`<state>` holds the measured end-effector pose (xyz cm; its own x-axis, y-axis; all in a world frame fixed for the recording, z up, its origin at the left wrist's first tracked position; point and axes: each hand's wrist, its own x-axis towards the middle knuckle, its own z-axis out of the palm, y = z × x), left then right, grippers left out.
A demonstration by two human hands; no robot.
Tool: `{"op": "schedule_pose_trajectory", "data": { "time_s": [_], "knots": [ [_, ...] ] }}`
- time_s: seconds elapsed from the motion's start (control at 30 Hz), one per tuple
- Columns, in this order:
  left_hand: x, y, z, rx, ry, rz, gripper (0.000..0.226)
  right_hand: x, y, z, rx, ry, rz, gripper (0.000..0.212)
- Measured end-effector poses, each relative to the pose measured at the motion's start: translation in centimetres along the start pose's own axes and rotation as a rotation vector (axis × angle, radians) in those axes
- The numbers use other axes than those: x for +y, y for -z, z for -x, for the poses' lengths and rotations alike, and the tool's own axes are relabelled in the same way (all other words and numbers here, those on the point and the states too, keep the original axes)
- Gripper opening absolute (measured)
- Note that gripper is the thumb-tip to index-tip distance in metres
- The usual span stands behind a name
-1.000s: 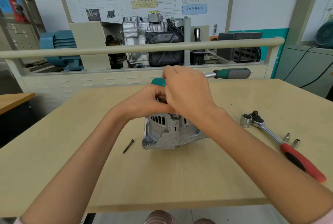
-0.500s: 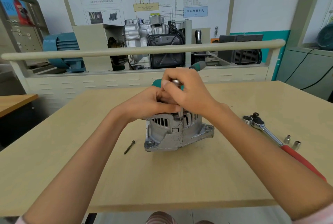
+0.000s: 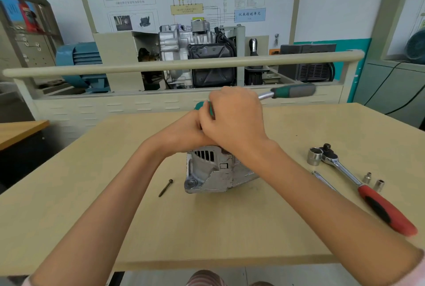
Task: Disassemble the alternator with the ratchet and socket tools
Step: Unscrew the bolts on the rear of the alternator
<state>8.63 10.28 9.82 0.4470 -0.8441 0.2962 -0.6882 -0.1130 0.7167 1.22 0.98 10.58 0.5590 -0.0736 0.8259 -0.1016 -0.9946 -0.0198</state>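
Right hand [image 3: 232,120] grips the head of a green ratchet [image 3: 292,91] atop the alternator [image 3: 213,170] at mid-table; its handle has swung back out to the right, suggesting another loosening stroke. Left hand [image 3: 184,134] curls over the housing. No containers; one bolt [image 3: 165,188] lies beside it.

One silver metal alternator [image 3: 211,172]; one dark loose bolt [image 3: 165,187]. Two ratchets: green-handled [image 3: 292,91], red-handled [image 3: 368,189]. Three loose chrome sockets [image 3: 314,156] [image 3: 367,177] [image 3: 379,185]; possibly one extension bar [image 3: 323,180].
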Motion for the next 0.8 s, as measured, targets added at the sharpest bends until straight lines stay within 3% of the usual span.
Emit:
{"op": "schedule_pose_trajectory", "data": {
  "time_s": [0.07,0.2,0.27,0.37,0.47,0.57,0.67,0.73,0.8],
  "knots": [
    [0.0,0.0,-0.1,-0.029,-0.005,0.021,0.028,0.6,0.0,-0.1,0.015,0.012,-0.235,0.028],
    [-0.2,0.0,-0.3,-0.036,0.026,0.021,0.013,1.5,0.2,0.0,0.036,0.028,-0.541,0.028],
    [-0.3,0.0,-0.4,-0.039,0.035,0.044,0.006,1.5,0.2,0.2,0.032,0.030,-0.412,0.023],
    [0.0,-0.1,-0.4,-0.057,0.018,0.051,0.035,0.6,-0.3,0.3,-0.071,-0.051,0.169,0.013],
    [-0.1,-0.1,-0.4,-0.056,0.021,0.022,0.055,-0.3,-0.3,0.1,-0.103,-0.053,0.282,0.020],
    [-0.2,0.1,-0.1,-0.042,0.021,0.001,0.047,0.3,0.0,-0.1,-0.051,0.077,0.105,0.014],
    [-0.1,0.2,-0.3,-0.077,0.022,0.006,0.013,1.1,0.1,-0.5,-0.115,0.102,-0.213,0.021],
    [-0.2,0.2,-0.4,-0.088,0.019,0.025,0.013,1.6,0.1,-0.5,-0.142,0.105,-0.373,0.024],
    [-0.3,0.1,-0.4,-0.077,0.025,0.045,0.013,1.7,0.1,-0.5,-0.136,0.101,-0.380,0.022]
  ]
}}
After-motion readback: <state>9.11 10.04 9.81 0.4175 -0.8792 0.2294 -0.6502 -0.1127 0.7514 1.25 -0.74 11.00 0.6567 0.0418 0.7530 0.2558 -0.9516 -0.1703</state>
